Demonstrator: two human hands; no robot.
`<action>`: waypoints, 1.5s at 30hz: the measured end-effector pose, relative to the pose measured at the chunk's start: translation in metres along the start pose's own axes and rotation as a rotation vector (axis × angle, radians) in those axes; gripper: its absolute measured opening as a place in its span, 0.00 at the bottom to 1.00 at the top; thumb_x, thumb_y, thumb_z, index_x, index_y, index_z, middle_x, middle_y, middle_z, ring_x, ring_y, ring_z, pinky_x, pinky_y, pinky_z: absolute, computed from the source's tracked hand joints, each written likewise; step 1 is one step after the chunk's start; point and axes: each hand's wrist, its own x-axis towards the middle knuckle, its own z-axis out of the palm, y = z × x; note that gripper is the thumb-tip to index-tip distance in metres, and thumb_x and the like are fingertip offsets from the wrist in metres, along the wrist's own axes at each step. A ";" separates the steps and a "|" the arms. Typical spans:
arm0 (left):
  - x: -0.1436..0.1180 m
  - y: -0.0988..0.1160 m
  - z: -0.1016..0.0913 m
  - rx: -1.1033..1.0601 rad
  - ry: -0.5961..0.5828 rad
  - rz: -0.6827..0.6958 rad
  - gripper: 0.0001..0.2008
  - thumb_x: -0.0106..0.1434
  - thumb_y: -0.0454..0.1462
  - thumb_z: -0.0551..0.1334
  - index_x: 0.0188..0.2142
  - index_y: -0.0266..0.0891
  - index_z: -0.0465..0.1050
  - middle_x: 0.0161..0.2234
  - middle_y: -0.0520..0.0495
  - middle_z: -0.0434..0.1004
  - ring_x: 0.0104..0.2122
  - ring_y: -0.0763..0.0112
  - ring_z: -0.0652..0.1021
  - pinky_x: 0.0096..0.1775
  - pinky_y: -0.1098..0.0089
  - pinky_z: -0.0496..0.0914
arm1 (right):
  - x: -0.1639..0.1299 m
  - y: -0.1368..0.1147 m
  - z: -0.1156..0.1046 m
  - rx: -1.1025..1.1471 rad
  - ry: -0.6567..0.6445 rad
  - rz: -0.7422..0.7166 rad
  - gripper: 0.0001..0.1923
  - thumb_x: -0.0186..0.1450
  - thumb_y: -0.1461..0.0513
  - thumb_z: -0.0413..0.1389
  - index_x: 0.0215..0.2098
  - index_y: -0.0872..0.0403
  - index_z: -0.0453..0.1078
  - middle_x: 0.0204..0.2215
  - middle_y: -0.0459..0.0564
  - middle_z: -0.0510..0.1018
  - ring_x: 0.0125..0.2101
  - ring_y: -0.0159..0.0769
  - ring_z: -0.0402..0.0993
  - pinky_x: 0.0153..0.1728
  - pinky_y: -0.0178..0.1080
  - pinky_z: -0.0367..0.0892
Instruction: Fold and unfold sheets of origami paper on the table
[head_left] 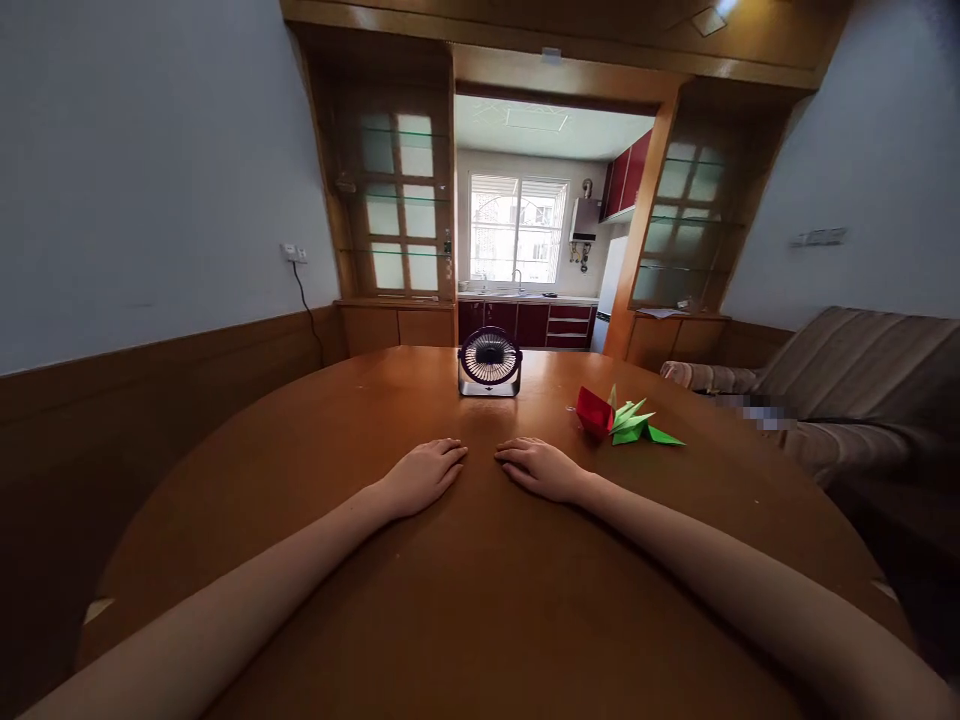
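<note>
My left hand (pixel 424 474) lies flat, palm down, on the brown wooden table (pixel 480 610), its fingers stretched out and holding nothing. Across a small gap, my right hand (pixel 541 468) rests the same way, fingers pointing toward the left one. Beyond both hands stands a small dark desk fan (pixel 490 358) on a silvery stand, touched by neither. To the right, past my right hand, sit folded paper pieces: a red one (pixel 594 412) and green ones (pixel 634 424) that look like origami, lying against each other.
The table has a rounded edge. A striped armchair (pixel 847 370) stands at the right. On the left wall a cord hangs from a socket (pixel 293 253). Behind the table are glass-shelved cabinets (pixel 397 210) and an opening into a kitchen with a window (pixel 517 228).
</note>
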 end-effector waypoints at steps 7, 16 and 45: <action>-0.001 0.019 0.000 -0.066 0.149 0.157 0.16 0.69 0.36 0.50 0.48 0.39 0.74 0.51 0.41 0.74 0.49 0.61 0.75 0.50 0.60 0.69 | -0.045 0.036 -0.030 -0.451 0.158 -0.231 0.16 0.68 0.67 0.47 0.52 0.62 0.68 0.47 0.62 0.76 0.48 0.46 0.71 0.51 0.51 0.65; 0.002 0.039 -0.005 -0.268 0.215 0.168 0.15 0.69 0.37 0.50 0.46 0.41 0.74 0.46 0.45 0.76 0.44 0.66 0.77 0.45 0.66 0.70 | -0.098 0.085 -0.047 -0.486 0.214 0.257 0.12 0.66 0.67 0.49 0.43 0.59 0.72 0.35 0.58 0.79 0.34 0.43 0.75 0.37 0.45 0.70; 0.052 0.019 0.020 -1.382 0.529 -0.598 0.20 0.41 0.45 0.74 0.30 0.35 0.75 0.28 0.48 0.79 0.26 0.69 0.76 0.30 0.71 0.68 | 0.024 0.021 0.025 1.044 0.441 0.621 0.17 0.51 0.58 0.66 0.35 0.55 0.68 0.30 0.47 0.77 0.28 0.33 0.73 0.28 0.35 0.68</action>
